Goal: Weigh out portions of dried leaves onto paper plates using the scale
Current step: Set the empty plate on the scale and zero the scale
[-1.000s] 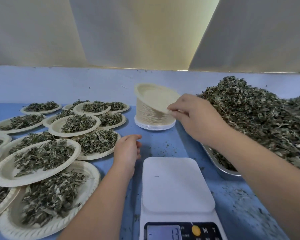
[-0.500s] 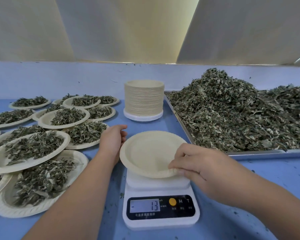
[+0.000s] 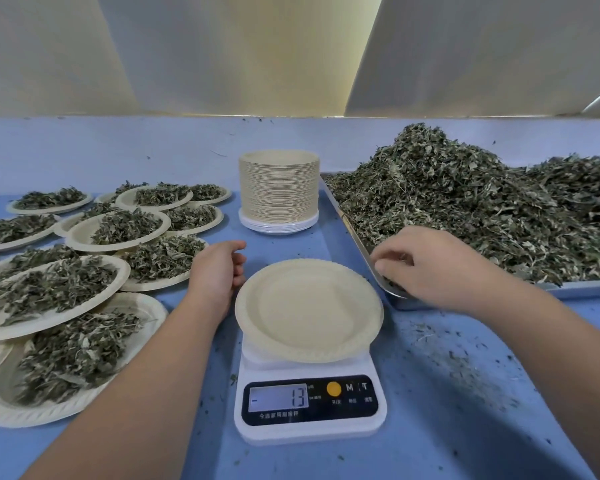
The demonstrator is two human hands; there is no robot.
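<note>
**Empty plate on the scale, reading unsettled**

The empty paper plate (image 3: 309, 310) sits on the scale (image 3: 309, 400) and overhangs its platform all round. The display (image 3: 279, 398) shows 13 behind what looks like a minus sign. If leaves go on before that reading settles at zero, the portion will likely come out wrong.

The left hand (image 3: 219, 268) rests loosely curled on the table (image 3: 430, 445), holding nothing. It lies just beside the plate's rim, so a nudge could shift the light plate. The right hand (image 3: 426, 268) has its fingers down in the dried leaves (image 3: 482, 209) at the near corner of the tray (image 3: 568, 289). Blur hides whether it has hold of any. A loose handful could shed crumbs over the gap.

Half a second ago the right hand pinched the plate's rim. It has since let go and gone to the tray. The left hand and the 13 are unchanged.
</note>
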